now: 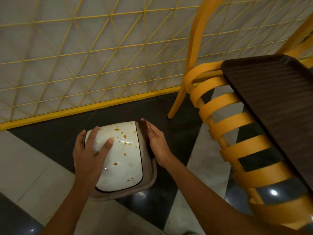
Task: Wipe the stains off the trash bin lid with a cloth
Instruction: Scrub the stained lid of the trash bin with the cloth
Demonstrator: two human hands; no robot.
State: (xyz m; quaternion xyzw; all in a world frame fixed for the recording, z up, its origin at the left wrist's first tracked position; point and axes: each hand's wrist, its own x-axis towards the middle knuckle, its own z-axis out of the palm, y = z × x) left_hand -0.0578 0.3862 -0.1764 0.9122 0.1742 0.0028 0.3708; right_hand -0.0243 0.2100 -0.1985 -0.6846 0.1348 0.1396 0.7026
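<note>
The bin (pixel 149 175) is standing on the floor (pixel 25 167), just in front of the yellow mesh fence (pixel 84 56), and its white lid (pixel 122 153) is facing up, closed and spotted with orange-brown stains (pixel 124 136). The left hand (pixel 89 153) is lying flat on the lid's left side, fingers spread and reaching over the far left edge, thumb resting on the white surface. The right hand (pixel 155 141) is pressing its straight fingers against the bin's right side, holding nothing. Together they are bracketing the bin, most likely steadying or squaring it so that it is not sliding on the glossy floor once wiping begins. No cloth is showing, so wiping is not yet under way, and one hand is going to have to let go to fetch it.

The fence's bottom rail is closing off the far side. A yellow chair (pixel 220 119) is standing near on the right, with a dark slab (pixel 271 102) over it; whether that is a tray or a tabletop I cannot tell. Open floor is lying to the left and towards the person, so strokes are probably running best that way. The stains are lying across the middle and right of the lid, some close to its right edge.
</note>
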